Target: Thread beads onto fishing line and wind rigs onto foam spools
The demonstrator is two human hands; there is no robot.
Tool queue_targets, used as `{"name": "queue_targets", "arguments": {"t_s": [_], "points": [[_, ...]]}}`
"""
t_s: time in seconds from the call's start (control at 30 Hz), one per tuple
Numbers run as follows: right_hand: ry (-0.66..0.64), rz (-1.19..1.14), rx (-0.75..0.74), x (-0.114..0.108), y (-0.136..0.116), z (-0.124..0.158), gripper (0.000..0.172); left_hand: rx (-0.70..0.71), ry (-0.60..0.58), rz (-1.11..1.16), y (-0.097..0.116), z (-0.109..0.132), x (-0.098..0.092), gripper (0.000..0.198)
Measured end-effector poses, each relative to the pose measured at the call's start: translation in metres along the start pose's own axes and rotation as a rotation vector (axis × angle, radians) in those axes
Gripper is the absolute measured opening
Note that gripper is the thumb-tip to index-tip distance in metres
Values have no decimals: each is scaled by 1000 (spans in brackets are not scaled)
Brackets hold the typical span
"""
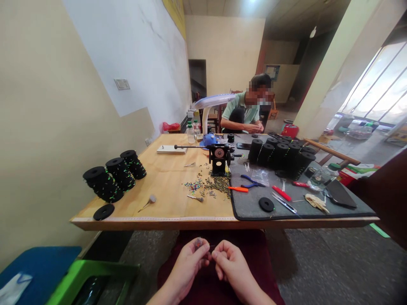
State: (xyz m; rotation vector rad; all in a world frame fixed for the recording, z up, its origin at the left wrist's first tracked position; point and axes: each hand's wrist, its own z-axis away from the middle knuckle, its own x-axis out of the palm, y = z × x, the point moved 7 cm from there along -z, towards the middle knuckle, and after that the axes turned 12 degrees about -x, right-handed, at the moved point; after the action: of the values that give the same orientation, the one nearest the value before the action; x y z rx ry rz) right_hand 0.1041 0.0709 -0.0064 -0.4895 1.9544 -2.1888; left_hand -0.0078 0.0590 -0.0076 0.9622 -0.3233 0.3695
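Note:
My left hand point(188, 259) and my right hand point(229, 260) meet over my lap, below the table's front edge. Both are closed in a pinch. The left pinches a small round fuzzy piece point(199, 242) at its fingertips. A thin dark thread seems to run from it to the right hand's fingers, which are pressed together on it. What the right hand holds is too small to name. Beneath both hands is a dark red cloth point(210, 284) on my lap.
A wooden table point(165, 178) carries black spools point(116, 173) at left, a small winding machine point(219, 159), scattered beads point(206, 185), a grey mat point(254, 203) with pliers, cutters and more black spools point(281, 154). Another person point(246, 112) sits at the far end. A green stool point(82, 279) stands at lower left.

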Motion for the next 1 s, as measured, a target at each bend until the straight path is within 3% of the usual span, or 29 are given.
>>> {"name": "queue_targets", "arguments": {"t_s": [0.27, 0.73, 1.0], "points": [[-49, -107, 60, 8, 4, 2, 36, 199, 87, -277, 15, 5, -3, 22], [-54, -168, 55, 9, 5, 3, 38, 276, 120, -397, 27, 12, 3, 24], [16, -194, 73, 4, 3, 1, 39, 345, 122, -500, 27, 17, 6, 20]]}}
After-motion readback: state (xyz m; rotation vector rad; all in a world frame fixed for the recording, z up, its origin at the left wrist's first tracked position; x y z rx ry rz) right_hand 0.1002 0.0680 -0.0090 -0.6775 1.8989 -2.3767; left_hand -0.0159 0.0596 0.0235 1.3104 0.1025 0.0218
